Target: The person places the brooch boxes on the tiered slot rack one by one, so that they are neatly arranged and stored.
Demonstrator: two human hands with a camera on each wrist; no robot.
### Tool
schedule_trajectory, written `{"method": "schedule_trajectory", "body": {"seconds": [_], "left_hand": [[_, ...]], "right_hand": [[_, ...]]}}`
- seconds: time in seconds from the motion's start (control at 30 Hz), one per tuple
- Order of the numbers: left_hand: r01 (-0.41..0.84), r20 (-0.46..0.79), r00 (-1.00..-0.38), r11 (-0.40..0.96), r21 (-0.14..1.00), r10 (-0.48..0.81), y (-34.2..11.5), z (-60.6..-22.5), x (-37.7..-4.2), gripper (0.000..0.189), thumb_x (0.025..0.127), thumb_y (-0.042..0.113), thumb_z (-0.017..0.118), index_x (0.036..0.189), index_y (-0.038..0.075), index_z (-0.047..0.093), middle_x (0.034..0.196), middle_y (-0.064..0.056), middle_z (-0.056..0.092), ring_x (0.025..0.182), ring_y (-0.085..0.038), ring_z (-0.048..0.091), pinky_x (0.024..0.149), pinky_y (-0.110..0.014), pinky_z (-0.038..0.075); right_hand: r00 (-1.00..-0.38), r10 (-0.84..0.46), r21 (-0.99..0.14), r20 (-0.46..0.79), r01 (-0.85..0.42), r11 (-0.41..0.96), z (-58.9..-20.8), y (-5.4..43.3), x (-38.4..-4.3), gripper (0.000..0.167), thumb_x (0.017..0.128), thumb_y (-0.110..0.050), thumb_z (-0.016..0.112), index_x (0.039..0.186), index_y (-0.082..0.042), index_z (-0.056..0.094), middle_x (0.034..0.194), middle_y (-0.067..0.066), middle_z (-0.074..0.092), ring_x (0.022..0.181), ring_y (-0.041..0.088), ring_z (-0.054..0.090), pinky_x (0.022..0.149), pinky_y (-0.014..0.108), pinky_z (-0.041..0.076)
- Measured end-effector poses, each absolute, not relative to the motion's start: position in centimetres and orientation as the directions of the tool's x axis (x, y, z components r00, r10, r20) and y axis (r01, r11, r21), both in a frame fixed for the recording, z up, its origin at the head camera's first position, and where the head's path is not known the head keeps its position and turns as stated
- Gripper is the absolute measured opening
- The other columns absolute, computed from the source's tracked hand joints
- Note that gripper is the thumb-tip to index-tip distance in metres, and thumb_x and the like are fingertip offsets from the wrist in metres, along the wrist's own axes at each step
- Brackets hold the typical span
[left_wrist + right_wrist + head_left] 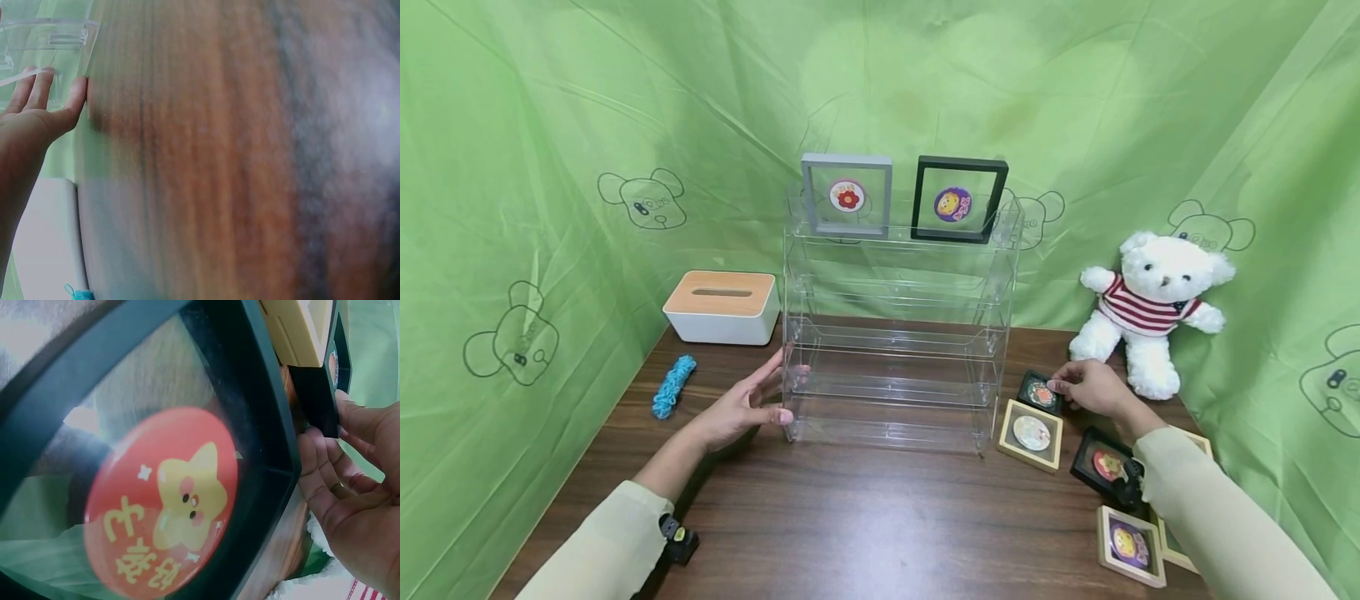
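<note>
A clear acrylic display rack (895,387) with several tiers stands on the wooden table. My left hand (748,410) is at its lower left side, fingers and thumb extended, the thumb along the front edge. In the left wrist view the left hand (40,106) shows straight fingers against the clear plastic. To the right of the rack, my right hand (1096,387) pinches the corner of a small black picture frame (1037,393) with a round badge inside. The right wrist view shows the thumb of the right hand (356,494) on the frame's front, fingers behind.
A light wood frame (1006,446) touches the held one. Another black frame (1082,467) and more wooden frames (1103,542) lie nearer. Grey (808,196) and black (919,196) frames stand on the top tier. A teddy bear (1157,308), tissue box (722,325) and blue cord (673,386) sit around.
</note>
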State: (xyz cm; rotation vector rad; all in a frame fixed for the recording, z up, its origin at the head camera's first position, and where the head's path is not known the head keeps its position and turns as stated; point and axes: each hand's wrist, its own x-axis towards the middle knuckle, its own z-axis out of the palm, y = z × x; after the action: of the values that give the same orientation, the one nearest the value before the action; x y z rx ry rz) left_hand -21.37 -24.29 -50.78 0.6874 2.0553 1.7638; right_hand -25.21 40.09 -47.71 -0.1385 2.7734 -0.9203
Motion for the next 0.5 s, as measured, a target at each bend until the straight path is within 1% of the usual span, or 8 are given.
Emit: {"method": "schedule_trajectory", "body": {"seconds": [0.07, 0.1, 0.13, 0.17, 0.27, 0.33, 0.4, 0.5], "left_hand": [[0.136, 0.053, -0.821, 0.105, 0.985, 0.569, -24.27, -50.77, -21.38, 0.110, 0.103, 0.005, 0.075, 0.179, 0.039, 0.003, 0.181, -0.019, 0.032, 0.170, -0.051, 0.014, 0.126, -0.034, 0.041], [0.137, 0.054, -0.821, 0.105, 0.985, 0.568, -24.27, -50.76, -21.38, 0.110, 0.103, 0.005, 0.075, 0.179, 0.039, 0.003, 0.181, -0.018, 0.032, 0.170, -0.050, 0.014, 0.123, -0.028, 0.042], [0.138, 0.053, -0.821, 0.107, 0.985, 0.568, -24.27, -50.73, -21.37, 0.110, 0.103, 0.005, 0.075, 0.179, 0.039, 0.003, 0.181, -0.018, 0.032, 0.170, -0.050, 0.014, 0.122, -0.026, 0.042], [0.138, 0.054, -0.821, 0.106, 0.985, 0.568, -24.26, -50.69, -21.36, 0.109, 0.103, 0.005, 0.075, 0.179, 0.039, 0.003, 0.181, -0.018, 0.032, 0.170, -0.050, 0.014, 0.124, -0.030, 0.041], [0.137, 0.052, -0.823, 0.110, 0.985, 0.566, -24.28, -50.65, -21.38, 0.110, 0.103, 0.006, 0.075, 0.179, 0.039, 0.003, 0.181, -0.018, 0.032, 0.170, -0.050, 0.013, 0.131, -0.054, 0.034], [0.136, 0.052, -0.822, 0.107, 0.985, 0.568, -24.28, -50.69, -21.42, 0.109, 0.103, 0.006, 0.074, 0.179, 0.039, 0.002, 0.181, -0.019, 0.031, 0.170, -0.051, 0.013, 0.130, -0.054, 0.036], [0.134, 0.055, -0.820, 0.097, 0.986, 0.569, -24.26, -50.78, -21.44, 0.109, 0.104, 0.006, 0.074, 0.179, 0.039, 0.003, 0.181, -0.020, 0.031, 0.170, -0.051, 0.013, 0.128, -0.041, 0.042], [0.136, 0.063, -0.816, 0.084, 0.987, 0.575, -24.22, -50.85, -21.46, 0.109, 0.103, 0.005, 0.074, 0.179, 0.038, 0.004, 0.181, -0.020, 0.031, 0.170, -0.051, 0.014, 0.115, -0.019, 0.048]], "right_hand": [[-0.975, -0.147, -0.587, -0.169, -0.020, 0.809, -47.56, 40.05, -25.18, 0.022, 0.110, -0.018, 0.070, 0.113, 0.003, 0.077, 0.094, 0.014, 0.079, 0.075, 0.018, 0.074, 0.067, 0.035, 0.066], [-0.976, -0.140, -0.583, -0.167, -0.016, 0.812, -47.48, 40.02, -25.18, 0.024, 0.110, -0.019, 0.070, 0.114, 0.003, 0.077, 0.092, 0.012, 0.078, 0.075, 0.019, 0.073, 0.067, 0.035, 0.065], [-0.977, -0.131, -0.581, -0.165, -0.011, 0.814, -47.40, 39.98, -25.18, 0.025, 0.110, -0.021, 0.070, 0.116, 0.003, 0.077, 0.091, 0.011, 0.078, 0.076, 0.019, 0.073, 0.067, 0.035, 0.065], [-0.979, -0.121, -0.582, -0.164, -0.003, 0.813, -47.31, 39.93, -25.17, 0.026, 0.110, -0.022, 0.070, 0.117, 0.002, 0.077, 0.090, 0.011, 0.078, 0.077, 0.019, 0.074, 0.067, 0.035, 0.065], [-0.981, -0.110, -0.587, -0.160, 0.005, 0.809, -47.00, 39.85, -25.14, 0.027, 0.111, -0.021, 0.069, 0.120, 0.003, 0.076, 0.095, 0.013, 0.080, 0.080, 0.019, 0.074, 0.068, 0.035, 0.065], [-0.982, -0.105, -0.590, -0.157, 0.008, 0.807, -46.87, 39.88, -25.19, 0.027, 0.111, -0.021, 0.069, 0.121, 0.003, 0.076, 0.099, 0.014, 0.080, 0.081, 0.019, 0.076, 0.068, 0.033, 0.064], [-0.983, -0.106, -0.585, -0.151, 0.002, 0.811, -46.84, 39.95, -25.23, 0.027, 0.112, -0.021, 0.068, 0.121, 0.003, 0.076, 0.101, 0.016, 0.081, 0.080, 0.019, 0.077, 0.068, 0.031, 0.062], [-0.987, -0.100, -0.599, -0.125, -0.005, 0.801, -46.91, 40.12, -25.20, 0.028, 0.111, -0.022, 0.069, 0.121, 0.003, 0.076, 0.102, 0.018, 0.081, 0.078, 0.021, 0.079, 0.069, 0.031, 0.064]]}}
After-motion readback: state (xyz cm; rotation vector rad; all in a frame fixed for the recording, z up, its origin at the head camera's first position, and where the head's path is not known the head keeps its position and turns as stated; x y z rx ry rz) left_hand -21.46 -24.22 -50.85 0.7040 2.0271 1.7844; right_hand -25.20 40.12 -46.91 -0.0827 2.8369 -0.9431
